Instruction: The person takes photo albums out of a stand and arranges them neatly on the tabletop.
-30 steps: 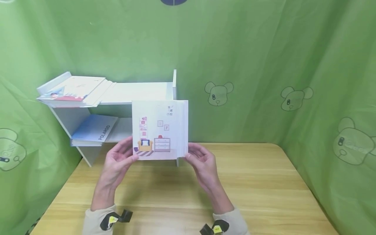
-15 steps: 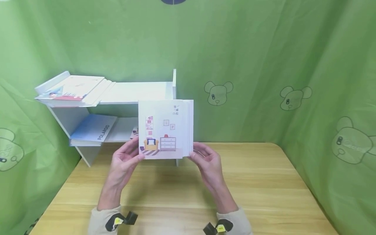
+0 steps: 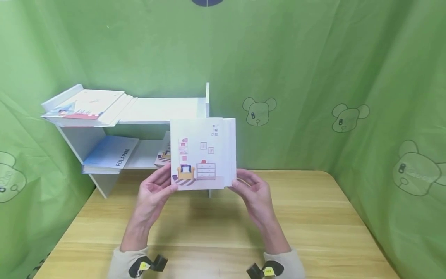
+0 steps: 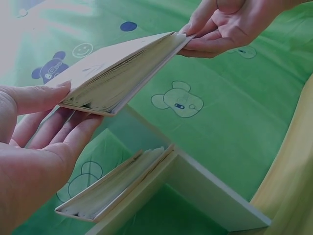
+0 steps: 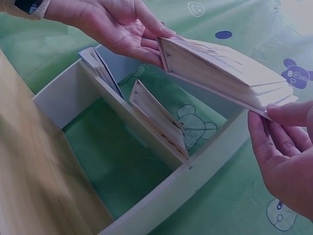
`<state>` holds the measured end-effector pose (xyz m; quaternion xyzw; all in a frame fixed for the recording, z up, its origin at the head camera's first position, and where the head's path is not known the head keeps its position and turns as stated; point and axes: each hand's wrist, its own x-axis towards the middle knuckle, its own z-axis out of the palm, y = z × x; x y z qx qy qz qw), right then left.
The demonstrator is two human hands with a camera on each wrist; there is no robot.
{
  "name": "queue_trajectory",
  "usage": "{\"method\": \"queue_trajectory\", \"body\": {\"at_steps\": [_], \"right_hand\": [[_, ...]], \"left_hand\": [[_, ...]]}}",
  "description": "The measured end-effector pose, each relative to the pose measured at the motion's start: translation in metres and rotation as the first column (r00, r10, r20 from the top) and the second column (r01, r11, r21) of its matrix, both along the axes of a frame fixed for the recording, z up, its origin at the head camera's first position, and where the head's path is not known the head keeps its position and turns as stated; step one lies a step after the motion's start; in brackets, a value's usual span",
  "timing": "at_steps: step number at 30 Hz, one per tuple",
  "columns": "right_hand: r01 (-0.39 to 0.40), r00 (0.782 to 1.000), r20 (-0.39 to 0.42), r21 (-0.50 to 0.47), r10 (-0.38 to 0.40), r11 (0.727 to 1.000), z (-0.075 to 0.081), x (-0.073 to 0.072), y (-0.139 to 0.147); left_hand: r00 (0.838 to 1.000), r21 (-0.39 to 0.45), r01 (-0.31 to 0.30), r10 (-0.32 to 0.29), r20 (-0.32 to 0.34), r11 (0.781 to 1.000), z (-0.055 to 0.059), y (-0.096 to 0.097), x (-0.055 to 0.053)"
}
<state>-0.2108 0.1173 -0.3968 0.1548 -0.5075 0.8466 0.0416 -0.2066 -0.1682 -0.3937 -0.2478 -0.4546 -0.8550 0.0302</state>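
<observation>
Both hands hold a white book point(image 3: 196, 155) up in front of the shelf unit, its cover facing the head camera. The cover shows a drawn yellow armchair and a chest of drawers. My left hand point(image 3: 153, 197) pinches the lower left corner, thumb on the front and fingers behind. On the opposite side, my right hand point(image 3: 256, 195) grips the lower right corner the same way. Thick pages point(image 4: 127, 73) show between the covers in the left wrist view. A similar book point(image 5: 159, 117) lies on the lower shelf, partly hidden behind the held one in the head view.
The white shelf unit point(image 3: 160, 108) stands at the back left of the wooden table point(image 3: 296, 217). Several books point(image 3: 94, 104) lie at the left of its top shelf. A blue POLAROID book point(image 3: 111, 151) lies below. Green curtains point(image 3: 296, 58) with bear prints surround the table.
Both hands have carried the white book to the right. The similar book on the lower shelf has come into view at its left edge.
</observation>
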Motion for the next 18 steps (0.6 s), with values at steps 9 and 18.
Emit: {"method": "queue_trajectory", "body": {"at_steps": [9,18], "right_hand": [[0.000,1.000,-0.025,0.065,0.002,0.998,0.003,0.001,0.013],[0.009,0.999,-0.044,0.138,-0.003,0.990,0.003,-0.002,0.027]], "left_hand": [[0.999,0.008,0.009,-0.009,0.031,1.000,0.001,0.011,0.003],[0.999,0.012,-0.016,0.016,0.032,1.000,0.001,0.025,0.004]]}}
